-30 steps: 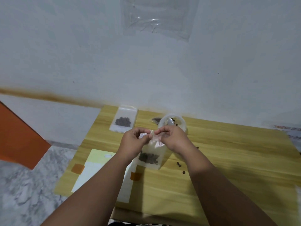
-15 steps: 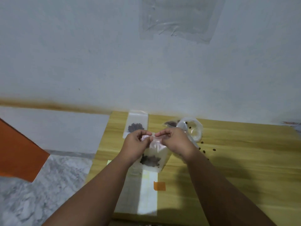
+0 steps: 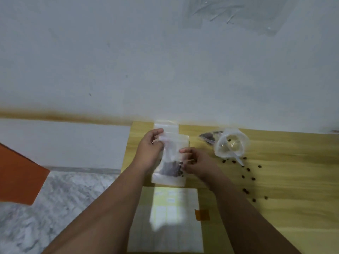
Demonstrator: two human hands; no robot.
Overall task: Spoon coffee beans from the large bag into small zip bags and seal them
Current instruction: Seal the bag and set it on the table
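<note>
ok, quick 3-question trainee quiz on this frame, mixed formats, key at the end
1. True or false: the left hand pinches the top corner of the small zip bag.
2. Loose beans lie on the table to which side of that bag? A left, B right, C both.
3. What fills the bag's lower part?
Key: 1 true; 2 B; 3 coffee beans.

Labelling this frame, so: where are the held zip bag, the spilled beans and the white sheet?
held zip bag (image 3: 174, 143), head view, clear upper part above its beans
spilled beans (image 3: 248, 169), head view, one loose bean
white sheet (image 3: 172, 213), head view, its middle
</note>
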